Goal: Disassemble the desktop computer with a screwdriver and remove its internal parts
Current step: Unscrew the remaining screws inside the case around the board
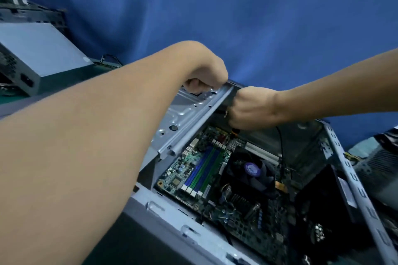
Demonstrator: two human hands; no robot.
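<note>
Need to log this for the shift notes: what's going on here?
A person is taking apart an open desktop case. Both hands hold the tilted metal drive cage, left hand on its top edge, right hand at its dark side. The motherboard and fan sit inside; a power supply lies out at left.

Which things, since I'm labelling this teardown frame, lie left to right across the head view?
Grey power supply → left hand, gripping the metal drive cage → right hand → perforated case rail.

Two hands (206,75) (252,109), one case (172,219), one drive cage (189,114), one motherboard (187,170), one power supply (43,49)
</note>
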